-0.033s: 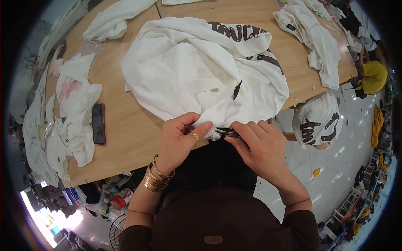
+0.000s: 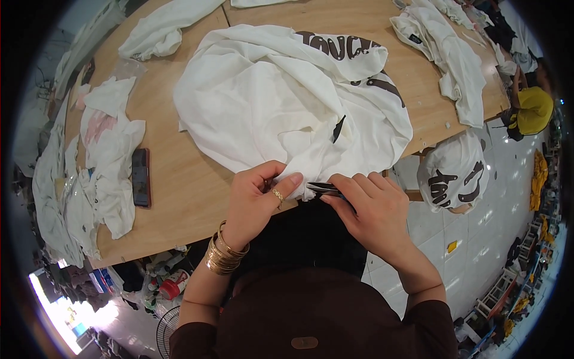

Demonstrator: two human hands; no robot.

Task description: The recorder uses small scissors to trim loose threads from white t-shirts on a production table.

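A white garment point(image 2: 245, 90) with dark brown printed lettering lies bunched on the wooden table, its near end pulled to the table's edge. My left hand point(image 2: 258, 194) is closed on that near end, thumb and fingers pinching the cloth. In my right hand point(image 2: 376, 206) are small dark thread snips point(image 2: 320, 188), their blades pointing left at the gathered edge of the cloth, close to my left thumb. A small black tag point(image 2: 339, 129) stands out from the garment just above. The lower part of the snips is hidden by my fingers.
A phone point(image 2: 141, 178) lies on the table point(image 2: 164, 197) to the left, beside crumpled white cloths point(image 2: 110, 167). Another white garment point(image 2: 448, 60) lies at the right. Below the table's right edge sits a printed white cloth bundle point(image 2: 451, 179). A person in yellow point(image 2: 532, 110) is at far right.
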